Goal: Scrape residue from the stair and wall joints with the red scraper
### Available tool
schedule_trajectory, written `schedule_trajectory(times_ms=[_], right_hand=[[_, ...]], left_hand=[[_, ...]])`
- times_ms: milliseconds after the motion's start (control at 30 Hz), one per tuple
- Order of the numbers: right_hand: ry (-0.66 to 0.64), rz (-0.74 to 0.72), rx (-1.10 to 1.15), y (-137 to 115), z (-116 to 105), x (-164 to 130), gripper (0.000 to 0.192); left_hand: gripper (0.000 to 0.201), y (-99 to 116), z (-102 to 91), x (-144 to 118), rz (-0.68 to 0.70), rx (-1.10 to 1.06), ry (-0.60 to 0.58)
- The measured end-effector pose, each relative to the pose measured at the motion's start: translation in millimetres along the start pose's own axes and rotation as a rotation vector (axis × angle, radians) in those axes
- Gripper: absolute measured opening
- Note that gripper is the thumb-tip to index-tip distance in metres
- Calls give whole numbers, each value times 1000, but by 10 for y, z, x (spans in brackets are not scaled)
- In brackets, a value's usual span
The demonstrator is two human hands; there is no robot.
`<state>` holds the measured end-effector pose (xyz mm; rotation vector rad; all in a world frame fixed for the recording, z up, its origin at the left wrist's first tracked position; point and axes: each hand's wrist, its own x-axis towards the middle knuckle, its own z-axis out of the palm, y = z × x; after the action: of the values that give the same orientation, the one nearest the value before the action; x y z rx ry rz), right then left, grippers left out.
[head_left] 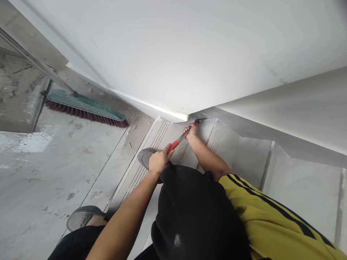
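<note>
Both of my hands are closed around a long-handled scraper [182, 137] with a red grip and a grey metal shaft. My left hand [159, 160] wraps the red grip at the near end. Farther along, my right hand [190, 131] grips the shaft close to the red head. The scraper's dark blade [200, 119] lies on or just over the grey step [207, 126], close to where it meets the wall; contact is too small to make out. Above the tool is the lower corner of a white wall panel [187, 116].
A green broom [86, 104] with dark red bristles stands on the dusty floor [81, 159] at the left. Grey stairs [255, 155] drop away to the right along the wall. My shoes [145, 157] are on the top step and the floor. Small debris [129, 145] lies near the step edge.
</note>
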<state>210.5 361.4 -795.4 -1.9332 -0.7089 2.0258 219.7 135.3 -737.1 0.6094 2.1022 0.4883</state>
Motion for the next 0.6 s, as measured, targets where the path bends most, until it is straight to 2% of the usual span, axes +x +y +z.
schedule_trajectory(times_ms=[167, 333, 500, 600], right_hand=[[-46, 21, -30, 5, 54, -34, 24], [3, 3, -48, 35, 118, -5, 25], [-34, 16, -57, 74, 219, -39, 25], [-40, 9, -79, 75, 198, -27, 24]], left_hand=[[55, 14, -24, -119, -49, 1, 29], [54, -20, -74, -34, -18, 11, 31], [57, -87, -107, -82, -31, 13, 47], [59, -62, -85, -104, -53, 11, 12]])
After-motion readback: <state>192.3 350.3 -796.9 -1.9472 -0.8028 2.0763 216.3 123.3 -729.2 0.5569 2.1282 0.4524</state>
